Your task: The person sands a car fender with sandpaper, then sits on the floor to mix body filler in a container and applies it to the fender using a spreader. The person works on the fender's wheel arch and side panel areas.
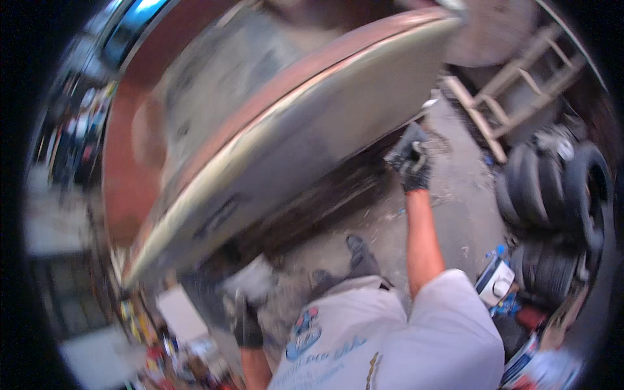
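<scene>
**Entry: two gloved hands at a large curved vehicle panel, workshop floor**

Right hand point(411, 164): I log it in a dark work glove, arm stretched forward and up, fingers curled shut around a small pale metal tool point(419, 158) whose kind I cannot make out. It sits just below the lower edge of the large curved body panel, brown-red above and bare grey-beige below point(312, 123); whether tool and panel touch, I cannot tell.

Left hand point(247, 323): also in a dark glove, low in the picture, close to the body. It is blurred. The fingers look bent, with a pale crumpled cloth or paper point(250, 281) just above it, but I cannot tell whether the hand is closed on it.

Panel: fills the upper middle of the view, tilted, running from lower left to upper right, with a pale strip along the border between its two colours. Its underside is in shadow.

Below: my dark shoe point(359, 253) on the dusty grey concrete floor point(455, 195), strewn with chips and scraps.

Right side: a stack of black rubber tyres point(559, 188), well apart from the right hand; beyond them a pale wooden ladder-like frame point(513, 91) lying tilted. Near my right elbow, a white-and-blue container point(495, 281).

Left side: blurred shelves with small colourful items point(78, 130), not identifiable.
</scene>
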Available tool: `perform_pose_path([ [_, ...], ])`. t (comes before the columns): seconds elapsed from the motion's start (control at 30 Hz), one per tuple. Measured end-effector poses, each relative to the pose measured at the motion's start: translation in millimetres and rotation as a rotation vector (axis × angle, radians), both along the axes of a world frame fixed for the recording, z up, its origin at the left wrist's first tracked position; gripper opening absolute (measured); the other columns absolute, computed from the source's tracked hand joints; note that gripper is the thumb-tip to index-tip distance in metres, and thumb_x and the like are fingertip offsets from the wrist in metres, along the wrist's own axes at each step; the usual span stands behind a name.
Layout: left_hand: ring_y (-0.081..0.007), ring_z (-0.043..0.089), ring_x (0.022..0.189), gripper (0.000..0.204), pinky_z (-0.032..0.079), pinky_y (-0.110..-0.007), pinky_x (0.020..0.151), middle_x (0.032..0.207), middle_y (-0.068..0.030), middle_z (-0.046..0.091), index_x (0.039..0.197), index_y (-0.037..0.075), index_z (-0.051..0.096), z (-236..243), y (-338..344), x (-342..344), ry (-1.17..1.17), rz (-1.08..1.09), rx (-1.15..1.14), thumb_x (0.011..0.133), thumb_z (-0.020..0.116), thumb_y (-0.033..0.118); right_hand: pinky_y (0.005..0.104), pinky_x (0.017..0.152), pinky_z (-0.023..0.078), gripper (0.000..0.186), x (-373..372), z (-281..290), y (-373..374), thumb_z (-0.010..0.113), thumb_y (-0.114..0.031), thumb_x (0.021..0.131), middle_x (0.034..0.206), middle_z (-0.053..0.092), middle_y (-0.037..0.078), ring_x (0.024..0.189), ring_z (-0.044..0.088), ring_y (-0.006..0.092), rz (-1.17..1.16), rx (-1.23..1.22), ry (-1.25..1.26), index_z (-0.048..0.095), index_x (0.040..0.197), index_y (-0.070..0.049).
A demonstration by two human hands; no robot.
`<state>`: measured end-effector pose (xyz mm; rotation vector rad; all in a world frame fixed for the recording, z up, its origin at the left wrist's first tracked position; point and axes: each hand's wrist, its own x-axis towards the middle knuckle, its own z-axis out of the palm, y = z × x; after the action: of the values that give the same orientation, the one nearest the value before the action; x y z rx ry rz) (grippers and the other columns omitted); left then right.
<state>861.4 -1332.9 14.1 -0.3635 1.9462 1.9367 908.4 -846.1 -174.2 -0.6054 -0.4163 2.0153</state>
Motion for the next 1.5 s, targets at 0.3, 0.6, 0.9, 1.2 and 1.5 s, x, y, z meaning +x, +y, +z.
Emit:
perform_pose_path([
  [0.3, -0.0195, 0.058, 0.092, 0.029, 0.054, -0.033, 0.076, 0.110, -0.0098, 0.056, 0.119, 0.001, 0.048, 10, 38, 18, 0.221, 0.081, 0.174, 0.093, 0.055, 0.012, 0.0390, 0.061, 0.050, 0.031, -5, 106, -256, 0.057, -0.029, 0.091, 0.082, 0.061, 0.009, 0.069, 0.058, 0.0193, 0.744, 0.803, -0.515, 0.051, 0.109, -0.003],
  [0.6, -0.0336, 0.059, 0.092, 0.045, 0.048, -0.044, 0.083, 0.103, -0.0217, 0.061, 0.127, -0.001, 0.049, -30, -72, 72, 1.053, -0.392, -0.824, 0.082, 0.055, -0.002, 0.0439, 0.077, 0.048, 0.044, 4, 99, -359, 0.053, -0.030, 0.092, 0.109, 0.056, 0.030, 0.094, 0.060, 0.0395, 1.040, 0.999, -0.716, 0.046, 0.121, 0.003],
  [0.9, -0.0340, 0.062, 0.082, 0.049, 0.050, -0.042, 0.076, 0.105, -0.0237, 0.061, 0.123, -0.004, 0.053, -65, -169, 139, 1.332, -0.373, -0.921, 0.074, 0.054, -0.004, 0.0524, 0.080, 0.047, 0.034, 65, 128, -475, 0.056, -0.023, 0.089, 0.118, 0.054, 0.025, 0.100, 0.058, 0.0385, 0.538, 1.912, -0.378, 0.054, 0.116, -0.002],
  [1.2, -0.0295, 0.061, 0.078, 0.025, 0.048, -0.041, 0.066, 0.094, -0.0213, 0.063, 0.114, 0.001, 0.059, -40, -198, 164, 1.174, -0.261, -0.490, 0.097, 0.044, 0.012, 0.0406, 0.074, 0.048, 0.023, 77, 189, -517, 0.054, -0.016, 0.092, 0.094, 0.061, 0.020, 0.082, 0.059, 0.0324, 0.822, 1.579, -0.362, 0.052, 0.108, 0.001],
  [1.5, -0.0259, 0.058, 0.073, 0.025, 0.045, -0.038, 0.064, 0.085, -0.0171, 0.062, 0.112, 0.001, 0.060, -50, -191, 164, 0.962, -0.347, -0.133, 0.095, 0.050, 0.018, 0.0368, 0.097, 0.041, 0.046, 86, 198, -507, 0.057, -0.022, 0.093, 0.117, 0.056, 0.025, 0.107, 0.055, 0.0307, 0.946, 1.514, -0.724, 0.044, 0.127, 0.007],
])
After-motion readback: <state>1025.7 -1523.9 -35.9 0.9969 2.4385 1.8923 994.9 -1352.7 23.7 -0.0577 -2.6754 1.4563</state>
